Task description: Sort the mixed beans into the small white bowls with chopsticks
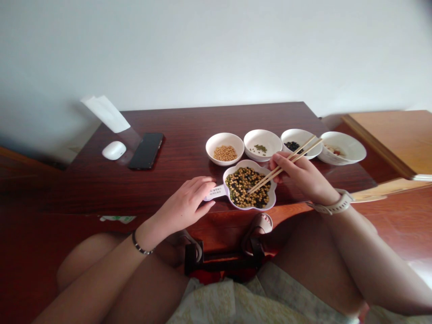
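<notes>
Holds the right hand point(300, 176) closed on chopsticks point(286, 165), tips among the mixed beans point(245, 183) in the dish point(251, 209) at the table's point(189, 126) near edge. Pinches its handle point(216, 192) in the half-curled left hand point(187, 204). Risks flicking smooth beans out through an uneven squeeze.

Soybean bowl point(216, 140), mung-bean bowl point(270, 135), black-bean bowl point(290, 134) and end bowl point(354, 148) are lining the table point(101, 180) at back right, rims almost touching, no passage between. Flower-shaped dish point(272, 204) is sitting at the front edge just before them, leaving a thin strip. Left hand point(187, 204) holding its handle is blocking the dish's left; right hand point(300, 173) with chopsticks point(286, 167) is crossing above its right. Phone point(146, 150), mouse point(114, 150) and white paper point(106, 113) are crowding the back left corner. Front left and back middle are lying open.
</notes>
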Action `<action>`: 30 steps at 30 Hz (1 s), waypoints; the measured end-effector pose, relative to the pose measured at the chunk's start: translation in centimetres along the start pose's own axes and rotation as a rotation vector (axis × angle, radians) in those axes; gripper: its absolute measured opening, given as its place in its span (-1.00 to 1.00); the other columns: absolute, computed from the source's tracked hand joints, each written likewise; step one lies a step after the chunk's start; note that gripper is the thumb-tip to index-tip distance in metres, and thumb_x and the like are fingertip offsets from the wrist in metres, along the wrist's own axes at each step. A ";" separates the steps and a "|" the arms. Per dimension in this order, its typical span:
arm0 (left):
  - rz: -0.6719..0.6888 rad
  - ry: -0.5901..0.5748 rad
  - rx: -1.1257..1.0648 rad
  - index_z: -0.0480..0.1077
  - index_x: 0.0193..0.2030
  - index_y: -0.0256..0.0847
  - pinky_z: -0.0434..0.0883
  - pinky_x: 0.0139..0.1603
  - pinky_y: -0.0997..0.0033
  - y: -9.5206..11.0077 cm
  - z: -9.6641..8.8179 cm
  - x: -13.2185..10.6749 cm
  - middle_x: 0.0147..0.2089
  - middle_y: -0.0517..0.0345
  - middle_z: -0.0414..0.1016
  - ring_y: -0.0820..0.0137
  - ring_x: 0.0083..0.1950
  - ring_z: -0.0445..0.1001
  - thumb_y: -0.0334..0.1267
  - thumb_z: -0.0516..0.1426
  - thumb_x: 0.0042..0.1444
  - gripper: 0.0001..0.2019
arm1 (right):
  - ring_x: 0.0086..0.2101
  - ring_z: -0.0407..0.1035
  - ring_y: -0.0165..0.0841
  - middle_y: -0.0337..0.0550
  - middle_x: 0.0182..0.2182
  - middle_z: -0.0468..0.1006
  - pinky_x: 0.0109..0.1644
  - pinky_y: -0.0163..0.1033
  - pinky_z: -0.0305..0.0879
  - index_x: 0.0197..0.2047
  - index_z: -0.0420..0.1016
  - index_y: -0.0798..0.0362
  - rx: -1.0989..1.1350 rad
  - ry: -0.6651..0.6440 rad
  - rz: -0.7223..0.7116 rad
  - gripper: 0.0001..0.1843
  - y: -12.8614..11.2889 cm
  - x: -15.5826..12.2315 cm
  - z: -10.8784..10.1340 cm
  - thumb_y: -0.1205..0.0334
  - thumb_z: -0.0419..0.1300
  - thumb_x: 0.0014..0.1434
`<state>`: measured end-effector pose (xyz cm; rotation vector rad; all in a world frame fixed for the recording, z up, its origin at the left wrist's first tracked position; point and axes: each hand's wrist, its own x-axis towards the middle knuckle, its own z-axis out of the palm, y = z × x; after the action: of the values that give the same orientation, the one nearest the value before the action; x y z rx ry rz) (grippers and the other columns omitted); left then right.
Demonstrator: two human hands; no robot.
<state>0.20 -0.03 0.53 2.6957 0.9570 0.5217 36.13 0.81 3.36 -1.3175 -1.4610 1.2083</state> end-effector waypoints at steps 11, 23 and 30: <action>-0.008 0.007 -0.020 0.32 0.41 -0.08 0.49 0.49 -0.21 0.0 0.0 0.0 0.43 -0.14 0.49 -0.02 0.47 0.49 -0.28 0.18 0.52 -0.62 | -0.44 0.37 -0.29 -0.19 -0.47 0.50 -0.32 -0.16 0.31 -0.30 0.53 -0.04 0.008 -0.003 -0.015 -0.53 0.2 0.1 0.1 -0.21 0.23 0.51; 0.002 -0.009 -0.005 0.30 0.41 -0.13 0.47 0.51 -0.19 -0.1 0.1 -0.1 0.43 -0.17 0.47 -0.03 0.47 0.47 -0.27 0.19 0.52 -0.61 | -0.44 0.37 -0.30 -0.20 -0.47 0.50 -0.31 -0.16 0.31 -0.29 0.52 -0.04 0.017 -0.010 -0.006 -0.56 0.2 0.0 0.0 -0.16 0.21 0.54; 0.004 -0.001 -0.005 0.31 0.39 -0.16 0.48 0.50 -0.18 -0.1 0.0 0.0 0.42 -0.18 0.49 -0.02 0.46 0.48 -0.29 0.19 0.52 -0.62 | -0.44 0.37 -0.31 -0.20 -0.47 0.50 -0.32 -0.16 0.31 -0.29 0.53 -0.03 0.029 0.007 -0.006 -0.55 0.3 0.0 0.1 -0.17 0.23 0.53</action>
<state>0.14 0.00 0.46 2.6938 0.9494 0.5230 36.08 0.82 3.08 -1.2955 -1.4369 1.2156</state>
